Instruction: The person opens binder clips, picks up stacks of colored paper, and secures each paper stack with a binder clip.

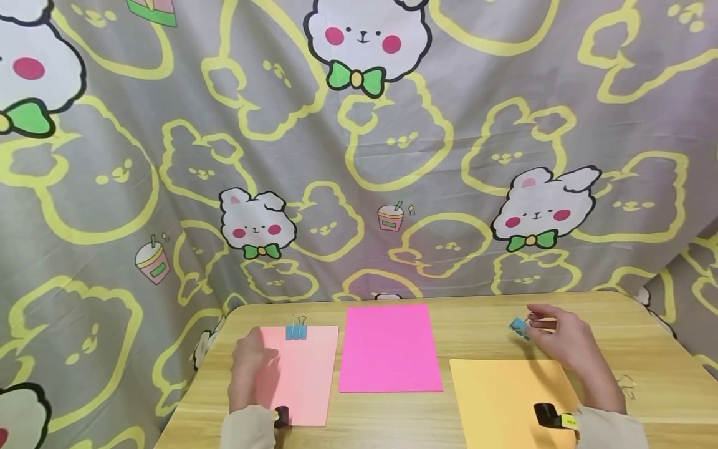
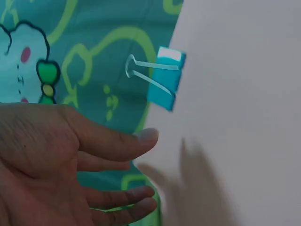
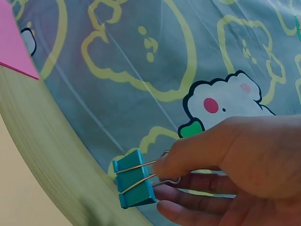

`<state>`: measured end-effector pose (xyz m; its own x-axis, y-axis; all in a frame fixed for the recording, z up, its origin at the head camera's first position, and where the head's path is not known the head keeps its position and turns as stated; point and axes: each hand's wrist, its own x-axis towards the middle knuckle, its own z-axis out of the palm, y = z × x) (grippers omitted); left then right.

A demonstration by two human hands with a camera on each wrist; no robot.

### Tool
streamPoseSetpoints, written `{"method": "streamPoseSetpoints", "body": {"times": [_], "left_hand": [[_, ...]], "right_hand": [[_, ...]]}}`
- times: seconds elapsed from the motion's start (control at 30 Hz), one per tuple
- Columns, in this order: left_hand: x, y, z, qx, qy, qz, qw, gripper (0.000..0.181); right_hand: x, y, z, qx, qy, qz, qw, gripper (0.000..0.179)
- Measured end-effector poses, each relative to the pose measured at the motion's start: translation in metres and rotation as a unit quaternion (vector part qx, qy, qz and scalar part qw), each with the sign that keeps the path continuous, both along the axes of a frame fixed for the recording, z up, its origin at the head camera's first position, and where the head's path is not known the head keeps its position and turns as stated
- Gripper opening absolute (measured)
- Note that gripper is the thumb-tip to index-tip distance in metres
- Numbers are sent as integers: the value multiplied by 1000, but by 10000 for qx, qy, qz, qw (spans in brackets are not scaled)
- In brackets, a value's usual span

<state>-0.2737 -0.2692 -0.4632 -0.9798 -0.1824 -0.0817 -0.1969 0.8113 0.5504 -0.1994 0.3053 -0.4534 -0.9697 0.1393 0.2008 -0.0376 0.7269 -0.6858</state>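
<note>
Hanging above the table, a blue binder clip is pinched in the right hand, beyond the yellow sheet. The left hand is held, fingers apart, at the pale pink sheet, whose top bears a second clip; whether paper is touched cannot be told.

No text, brand or number is legible. A yellow label, located beside the black wrist device near the right hand, carries dark marks too small to read. On the patterned curtain, printed cups bear green label panels; any lettering there cannot be resolved.
</note>
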Motion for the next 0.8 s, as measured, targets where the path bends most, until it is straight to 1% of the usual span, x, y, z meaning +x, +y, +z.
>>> {"method": "streamPoseSetpoints", "body": {"times": [0.03, 0.1, 0.17, 0.23, 0.3, 0.43, 0.57, 0.67, 0.73, 0.8], "left_hand": [[0, 6, 3, -38, 40, -76, 10000, 71], [0, 22, 7, 25, 178, -280, 9994, 64], [-1, 38, 10, 159, 363, -487, 9980, 57], [0, 54, 11, 259, 550, -824, 9947, 47], [2, 69, 11, 375, 567, -1121, 9914, 41], [5, 96, 8, 530, 461, -1532, 9857, 35], [8, 117, 4, 438, 317, -1603, 9856, 33], [11, 132, 2, -38, 191, -1608, 9868, 29], [14, 143, 0, -374, 119, -1522, 9876, 33], [18, 154, -3, -733, 124, -1372, 9877, 38]], "right_hand": [[0, 0, 1, 19, -36, 13, 10000, 50], [1, -1, 2, 68, -59, 26, 10000, 48], [1, -1, 3, 90, -60, 28, 9999, 47], [1, -2, 3, 102, -50, 44, 9999, 46], [1, -3, 3, 128, -21, 83, 9999, 45], [0, -2, 3, 125, -39, 134, 9998, 46], [0, -2, 2, 134, -4, 125, 9998, 47], [0, -2, 2, 154, 96, 117, 9998, 47], [0, -2, 1, 162, 154, 119, 9997, 46], [0, -2, 1, 168, 167, 126, 9996, 46]]}}
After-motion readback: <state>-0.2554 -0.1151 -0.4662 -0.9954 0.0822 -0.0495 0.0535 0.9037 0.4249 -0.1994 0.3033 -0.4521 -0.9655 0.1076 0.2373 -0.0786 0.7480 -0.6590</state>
